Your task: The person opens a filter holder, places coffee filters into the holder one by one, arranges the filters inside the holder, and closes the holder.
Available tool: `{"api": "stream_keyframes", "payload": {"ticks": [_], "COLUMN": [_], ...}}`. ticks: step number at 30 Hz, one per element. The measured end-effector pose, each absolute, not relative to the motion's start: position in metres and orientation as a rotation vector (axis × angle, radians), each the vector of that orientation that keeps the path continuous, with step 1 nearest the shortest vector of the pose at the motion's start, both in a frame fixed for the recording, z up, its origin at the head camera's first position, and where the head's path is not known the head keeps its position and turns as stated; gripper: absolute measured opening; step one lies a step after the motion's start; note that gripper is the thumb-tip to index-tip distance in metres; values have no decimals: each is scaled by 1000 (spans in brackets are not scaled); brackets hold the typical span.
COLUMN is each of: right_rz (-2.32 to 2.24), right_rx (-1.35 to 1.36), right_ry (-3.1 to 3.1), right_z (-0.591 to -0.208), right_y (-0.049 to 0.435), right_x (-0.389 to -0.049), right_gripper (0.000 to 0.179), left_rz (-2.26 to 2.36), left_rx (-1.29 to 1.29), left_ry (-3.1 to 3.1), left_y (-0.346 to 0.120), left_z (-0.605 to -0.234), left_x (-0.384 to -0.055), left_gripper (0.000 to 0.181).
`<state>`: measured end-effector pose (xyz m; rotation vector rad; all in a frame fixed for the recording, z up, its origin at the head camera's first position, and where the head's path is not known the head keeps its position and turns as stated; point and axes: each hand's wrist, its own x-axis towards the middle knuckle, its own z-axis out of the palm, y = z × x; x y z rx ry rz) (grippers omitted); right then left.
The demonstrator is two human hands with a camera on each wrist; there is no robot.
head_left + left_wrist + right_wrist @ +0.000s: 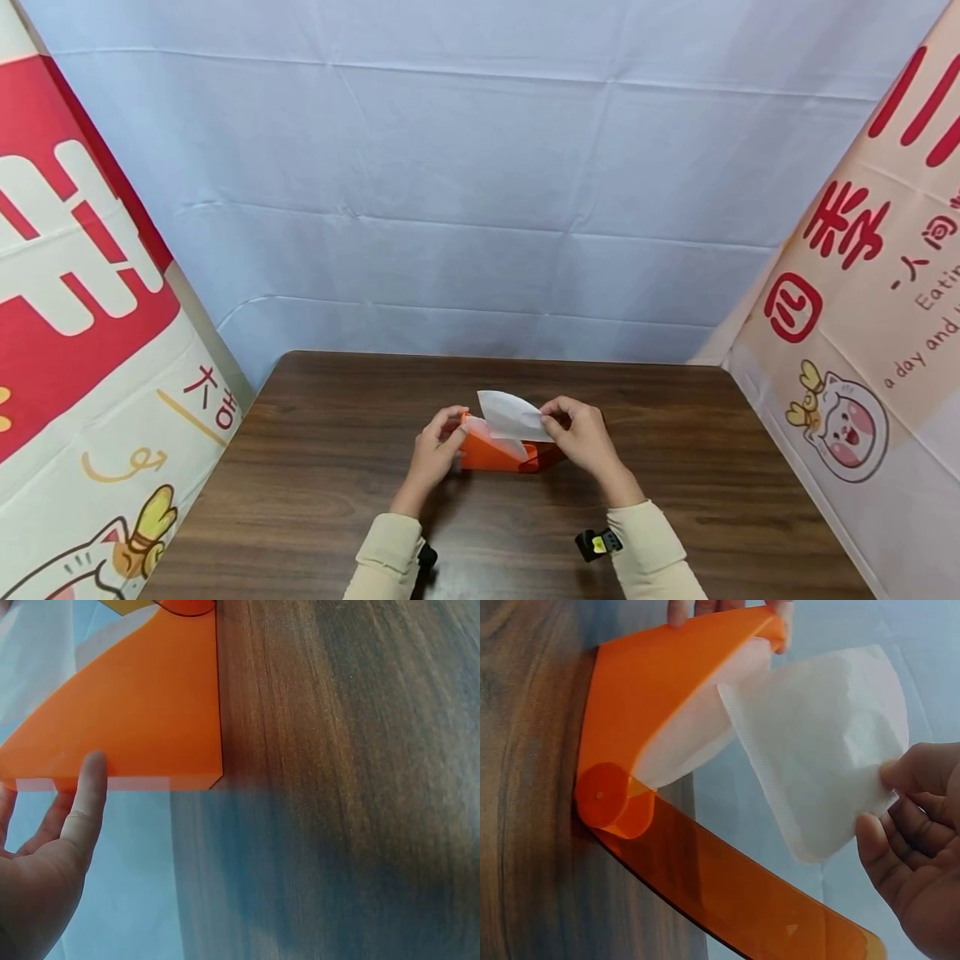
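Note:
My left hand (435,450) grips the left end of an orange filter box (487,454), with a finger along its side wall (165,712). The box stands on the table with a sloping top edge. White filter papers (697,724) stand inside it. Its see-through orange lid (735,877) is swung away on a round hinge (602,796). My right hand (588,437) pinches one white paper coffee filter (825,750) by its edge between thumb and fingers. That filter hangs above the box, its crimped seam toward the other papers.
The dark wood-grain table (315,467) stretches around the box. A pale cloth (465,183) hangs behind it, and printed cloths (832,417) hang at left and right. A black wrist camera (598,544) sits by the right sleeve (648,542).

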<state>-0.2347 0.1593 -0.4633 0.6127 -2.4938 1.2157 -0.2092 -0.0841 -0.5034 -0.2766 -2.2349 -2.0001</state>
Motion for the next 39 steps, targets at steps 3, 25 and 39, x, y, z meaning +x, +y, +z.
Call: {"api": "stream_keyframes", "payload": {"ticks": [3,25,39], "right_rz": [1160,1056,1026], "right_rx": [617,492,438], "right_ry": [-2466,-2391,-2414], "right_z": [-468,-492,-505], "right_y": [156,137,126], "right_x": [-236,-238,-232], "right_gripper": [13,11,11], "left_rz": [-1998,-2017,-2006], "left_rx": [-271,-260,-248], "left_ry": [-2230,-2223,-2231], "left_y": [-84,-84,-84], "left_z": [-503,-504,-503], "left_x": [-209,-209,-208], "left_gripper": [28,29,27]}}
